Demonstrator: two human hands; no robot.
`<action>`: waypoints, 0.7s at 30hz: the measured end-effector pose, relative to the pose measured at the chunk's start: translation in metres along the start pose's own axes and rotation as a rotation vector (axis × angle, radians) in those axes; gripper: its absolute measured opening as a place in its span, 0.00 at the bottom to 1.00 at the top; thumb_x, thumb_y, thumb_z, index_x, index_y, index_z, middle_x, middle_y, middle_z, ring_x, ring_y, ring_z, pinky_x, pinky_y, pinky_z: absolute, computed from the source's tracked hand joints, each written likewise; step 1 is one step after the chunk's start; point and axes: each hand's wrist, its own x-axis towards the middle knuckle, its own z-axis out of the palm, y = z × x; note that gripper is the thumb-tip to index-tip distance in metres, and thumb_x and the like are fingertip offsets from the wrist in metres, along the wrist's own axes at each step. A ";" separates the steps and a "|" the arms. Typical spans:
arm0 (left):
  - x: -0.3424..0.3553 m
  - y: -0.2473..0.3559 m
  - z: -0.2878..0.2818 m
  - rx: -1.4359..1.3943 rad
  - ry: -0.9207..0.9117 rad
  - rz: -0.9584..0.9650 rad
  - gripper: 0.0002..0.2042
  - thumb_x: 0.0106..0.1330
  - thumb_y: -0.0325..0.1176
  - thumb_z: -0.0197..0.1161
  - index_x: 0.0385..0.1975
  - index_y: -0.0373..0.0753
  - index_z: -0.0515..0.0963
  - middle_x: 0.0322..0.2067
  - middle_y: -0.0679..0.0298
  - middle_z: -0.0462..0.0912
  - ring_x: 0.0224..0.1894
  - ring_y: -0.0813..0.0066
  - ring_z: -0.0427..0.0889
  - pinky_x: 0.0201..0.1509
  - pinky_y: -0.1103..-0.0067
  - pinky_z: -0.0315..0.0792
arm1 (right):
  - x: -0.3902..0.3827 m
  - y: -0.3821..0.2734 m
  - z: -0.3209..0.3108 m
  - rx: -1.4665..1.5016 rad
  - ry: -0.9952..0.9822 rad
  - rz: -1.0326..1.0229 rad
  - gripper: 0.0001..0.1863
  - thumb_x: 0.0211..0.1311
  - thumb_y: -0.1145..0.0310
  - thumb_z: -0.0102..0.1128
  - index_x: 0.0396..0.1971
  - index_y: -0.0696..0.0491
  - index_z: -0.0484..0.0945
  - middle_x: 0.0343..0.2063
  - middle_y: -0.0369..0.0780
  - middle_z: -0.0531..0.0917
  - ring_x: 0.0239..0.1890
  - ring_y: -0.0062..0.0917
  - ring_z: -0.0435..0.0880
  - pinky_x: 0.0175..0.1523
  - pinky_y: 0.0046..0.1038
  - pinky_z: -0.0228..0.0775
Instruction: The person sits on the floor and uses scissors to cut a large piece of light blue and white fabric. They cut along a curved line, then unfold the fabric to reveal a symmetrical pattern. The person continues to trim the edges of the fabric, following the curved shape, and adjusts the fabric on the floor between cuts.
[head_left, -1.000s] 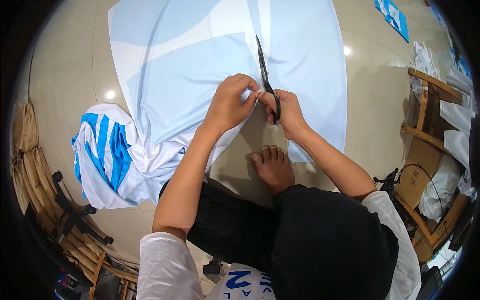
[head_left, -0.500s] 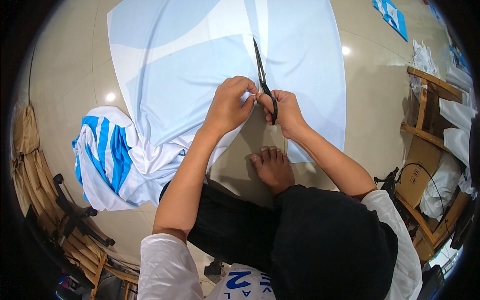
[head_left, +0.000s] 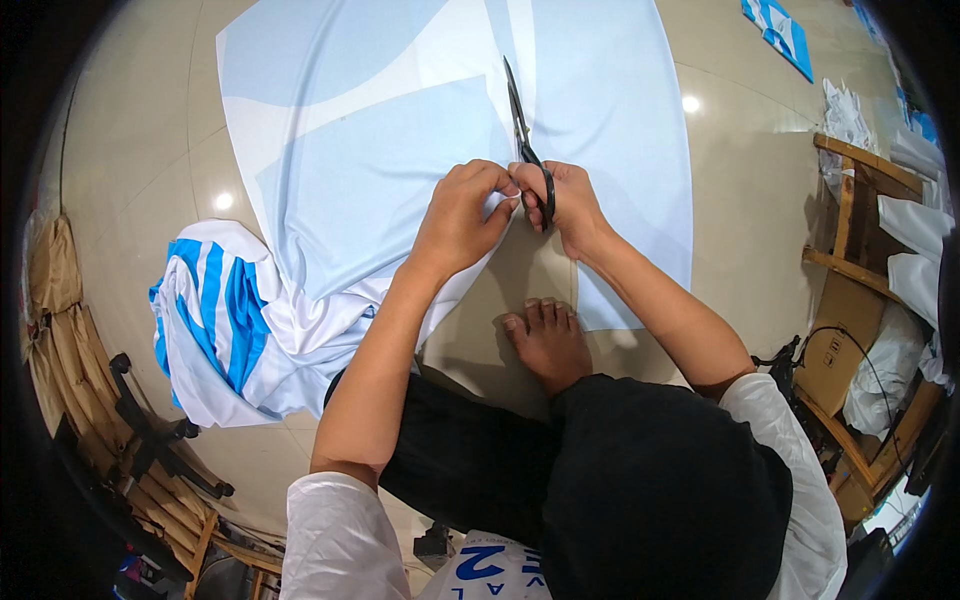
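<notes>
- Basically, we had the pale-blue fabric [head_left: 610,150] spread on the floor [head_left: 740,220], probably to keep it smooth.
- Our left hand [head_left: 465,218] pinched its edge between fingers, likely for tension.
- Our right hand [head_left: 572,208] had fingers closed around the scissors [head_left: 523,138], blades pointing away from us, presumably for clearance.
- Striped cloth [head_left: 228,320] lay bunched at left.

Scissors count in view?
1: long black scissors, in the right hand, blades over the pale blue-and-white fabric sheet. Others may be hidden.
</notes>
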 end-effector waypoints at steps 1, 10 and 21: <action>0.000 0.000 0.000 0.001 0.005 0.009 0.08 0.63 0.23 0.70 0.39 0.39 0.81 0.41 0.60 0.85 0.46 0.53 0.81 0.53 0.63 0.74 | 0.001 0.000 0.000 -0.001 0.002 0.006 0.19 0.62 0.57 0.75 0.28 0.54 0.75 0.17 0.33 0.76 0.16 0.16 0.73 0.21 0.21 0.63; 0.000 0.003 -0.002 0.020 -0.048 -0.041 0.08 0.64 0.23 0.71 0.39 0.37 0.80 0.43 0.59 0.85 0.50 0.54 0.81 0.57 0.64 0.74 | 0.004 0.002 -0.002 -0.004 0.009 -0.002 0.17 0.61 0.60 0.75 0.28 0.55 0.76 0.17 0.34 0.77 0.16 0.17 0.74 0.21 0.21 0.64; 0.001 0.002 -0.003 0.016 -0.061 -0.030 0.07 0.64 0.23 0.70 0.39 0.37 0.79 0.43 0.59 0.85 0.49 0.54 0.81 0.56 0.64 0.74 | 0.011 -0.018 0.002 0.019 -0.005 0.016 0.18 0.61 0.58 0.75 0.25 0.53 0.76 0.16 0.33 0.77 0.16 0.17 0.74 0.21 0.22 0.63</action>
